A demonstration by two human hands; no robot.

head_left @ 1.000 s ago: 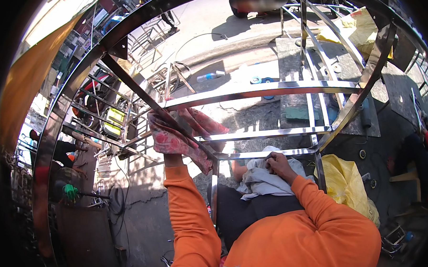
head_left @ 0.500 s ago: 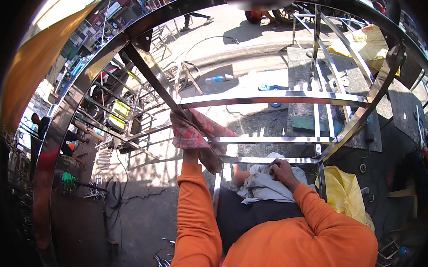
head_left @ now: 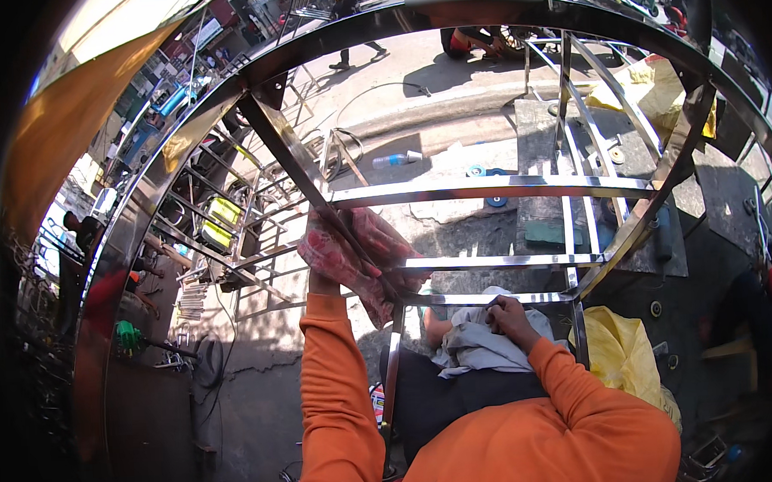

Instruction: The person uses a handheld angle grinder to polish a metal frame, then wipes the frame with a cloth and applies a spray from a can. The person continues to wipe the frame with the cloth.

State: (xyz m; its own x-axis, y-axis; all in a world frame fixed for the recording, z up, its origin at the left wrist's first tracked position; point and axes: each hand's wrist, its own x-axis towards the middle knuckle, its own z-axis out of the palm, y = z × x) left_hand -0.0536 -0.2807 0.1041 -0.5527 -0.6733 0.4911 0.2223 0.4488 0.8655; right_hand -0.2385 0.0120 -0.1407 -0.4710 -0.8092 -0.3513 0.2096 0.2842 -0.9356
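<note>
A shiny metal frame [head_left: 496, 187] of square bars and a large curved rim surrounds my view. My left hand [head_left: 323, 283] is wrapped in a red patterned cloth [head_left: 339, 258], pressing it around the slanted post [head_left: 283, 146] on the frame's left side. The cloth hides most of its fingers. My right hand [head_left: 512, 318] lies closed on a crumpled grey cloth [head_left: 472, 345] over my leg, just below the lowest crossbar [head_left: 492, 298]. Whether its curled fingers pinch anything is not visible.
A yellow sack [head_left: 619, 351] lies to the right, beside a grey board [head_left: 541, 139]. A plastic bottle [head_left: 395, 160] and blue discs [head_left: 496, 200] are on the ground ahead. Other metal racks and a green power tool [head_left: 127, 337] are at left. People are nearby.
My left hand has shifted slightly left, and the red cloth now spreads wider on both sides of the post. My right hand stays on the grey cloth. The whole view has shifted slightly.
</note>
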